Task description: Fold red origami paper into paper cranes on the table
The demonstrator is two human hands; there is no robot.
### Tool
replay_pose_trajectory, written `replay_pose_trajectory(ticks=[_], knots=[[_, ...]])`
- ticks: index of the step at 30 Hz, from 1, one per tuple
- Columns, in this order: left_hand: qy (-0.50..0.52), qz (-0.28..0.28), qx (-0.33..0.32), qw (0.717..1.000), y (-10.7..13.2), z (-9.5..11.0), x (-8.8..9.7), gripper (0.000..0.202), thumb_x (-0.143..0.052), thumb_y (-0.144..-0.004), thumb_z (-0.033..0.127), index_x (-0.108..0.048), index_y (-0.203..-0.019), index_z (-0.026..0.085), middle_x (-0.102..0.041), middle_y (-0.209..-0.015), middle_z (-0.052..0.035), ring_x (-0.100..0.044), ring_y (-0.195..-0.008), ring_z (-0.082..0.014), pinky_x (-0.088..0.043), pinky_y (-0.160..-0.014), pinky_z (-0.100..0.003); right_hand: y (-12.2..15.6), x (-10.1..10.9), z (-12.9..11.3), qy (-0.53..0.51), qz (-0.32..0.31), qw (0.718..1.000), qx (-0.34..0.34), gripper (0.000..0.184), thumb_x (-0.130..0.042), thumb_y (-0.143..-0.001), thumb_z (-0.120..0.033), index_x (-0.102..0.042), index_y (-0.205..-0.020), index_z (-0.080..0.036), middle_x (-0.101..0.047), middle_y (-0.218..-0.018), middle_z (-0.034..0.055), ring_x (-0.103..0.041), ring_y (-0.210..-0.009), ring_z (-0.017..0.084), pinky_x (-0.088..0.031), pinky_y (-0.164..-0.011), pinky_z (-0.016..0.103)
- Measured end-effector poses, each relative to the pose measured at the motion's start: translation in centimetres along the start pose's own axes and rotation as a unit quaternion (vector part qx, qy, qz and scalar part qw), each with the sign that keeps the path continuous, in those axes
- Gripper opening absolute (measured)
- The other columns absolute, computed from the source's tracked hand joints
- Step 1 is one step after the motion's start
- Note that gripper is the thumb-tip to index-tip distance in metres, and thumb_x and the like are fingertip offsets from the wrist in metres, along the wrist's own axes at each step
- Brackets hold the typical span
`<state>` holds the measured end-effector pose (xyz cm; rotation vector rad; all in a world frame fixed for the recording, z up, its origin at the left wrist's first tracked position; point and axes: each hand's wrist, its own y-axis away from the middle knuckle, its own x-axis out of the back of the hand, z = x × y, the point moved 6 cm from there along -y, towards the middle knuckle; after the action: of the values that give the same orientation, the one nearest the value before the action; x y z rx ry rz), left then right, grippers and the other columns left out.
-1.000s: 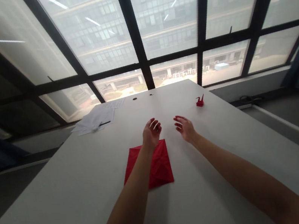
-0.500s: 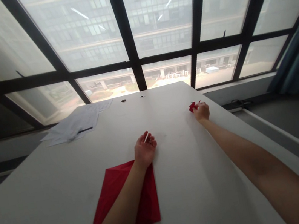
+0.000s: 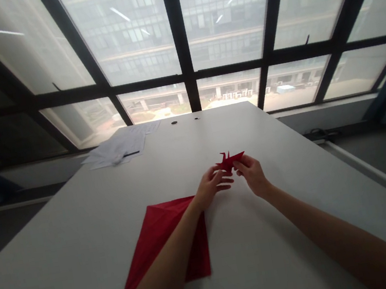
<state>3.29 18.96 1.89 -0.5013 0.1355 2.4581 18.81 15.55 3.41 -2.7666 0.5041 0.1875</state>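
From the head view, both bare arms reach up from the bottom edge towards the middle of the frame, over a pale surface [image 3: 290, 148] that runs back to a tall, dark-framed window [image 3: 183, 67]. A small red paper crane [image 3: 230, 159] is held just above the surface, a little right of centre, between the two hands. The right hand [image 3: 253, 174] has its fingers [image 3: 240, 165] pinched on the crane's right wing. The left hand [image 3: 212, 186] is loosely curled, with fingertips [image 3: 224, 174] touching the crane's lower left side; I cannot tell whether they grip it. A flat red sheet [image 3: 157, 239] lies under the left forearm, lower left of centre. Loose white papers [image 3: 117, 147] sit in the upper left of the surface.
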Motion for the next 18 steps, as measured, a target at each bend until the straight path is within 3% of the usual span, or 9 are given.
replay_pose_trajectory(ticks=[3,8,10,14,18], knots=[[0.004,-0.005,-0.029,1.0,-0.1,0.1,-0.2,0.041,-0.072,-0.084,0.044,-0.064,-0.112,0.016,-0.069,-0.115,-0.0173,-0.071,-0.094,-0.0279,-0.055,-0.082,-0.04,1.3,0.0,-0.6,0.01,-0.011,1.0,0.018,0.017,-0.07,-0.076,-0.033,-0.072,-0.088,-0.021,-0.071,-0.082,0.004,-0.052,-0.062,0.015,-0.044,-0.058,0.029],[-0.02,0.028,-0.061,0.998,-0.2,-0.2,0.8,0.035,-0.077,-0.08,0.037,-0.069,-0.106,0.014,-0.074,-0.097,-0.0128,-0.071,-0.083,-0.0217,-0.054,-0.082,-0.036,2.6,-0.6,-1.0,0.045,-0.079,0.994,0.054,0.01,-0.068,-0.078,-0.027,-0.073,-0.085,-0.023,-0.071,-0.099,0.0078,-0.061,-0.084,0.022,-0.049,-0.066,0.032],[-0.029,0.048,-0.07,0.996,-0.2,-0.3,1.0,0.035,-0.079,-0.078,0.035,-0.07,-0.104,0.013,-0.074,-0.094,-0.0122,-0.071,-0.08,-0.0203,-0.054,-0.08,-0.035,2.7,0.0,-0.9,0.053,-0.064,0.995,0.061,0.011,-0.065,-0.08,-0.027,-0.073,-0.086,-0.024,-0.069,-0.105,0.008,-0.06,-0.084,0.022,-0.048,-0.065,0.032],[-0.051,0.058,-0.067,0.995,0.1,-0.3,0.8,0.036,-0.08,-0.076,0.035,-0.071,-0.104,0.014,-0.075,-0.096,-0.0134,-0.071,-0.085,-0.0224,-0.053,-0.076,-0.033,2.1,2.3,0.0,0.058,0.033,0.997,0.035,0.021,-0.064,-0.083,-0.033,-0.071,-0.1,-0.023,-0.069,-0.091,0.0052,-0.051,-0.061,0.014,-0.044,-0.056,0.029],[-0.104,0.021,-0.064,0.992,0.4,-0.3,0.0,0.033,-0.082,-0.074,0.031,-0.072,-0.1,0.013,-0.075,-0.09,-0.0116,-0.069,-0.077,-0.0201,-0.052,-0.073,-0.031,1.5,2.3,0.7,0.061,-0.007,0.998,0.008,0.023,-0.069,-0.082,-0.038,-0.072,-0.095,-0.02,-0.067,-0.078,0.0032,-0.053,-0.061,0.014,-0.045,-0.058,0.028]])
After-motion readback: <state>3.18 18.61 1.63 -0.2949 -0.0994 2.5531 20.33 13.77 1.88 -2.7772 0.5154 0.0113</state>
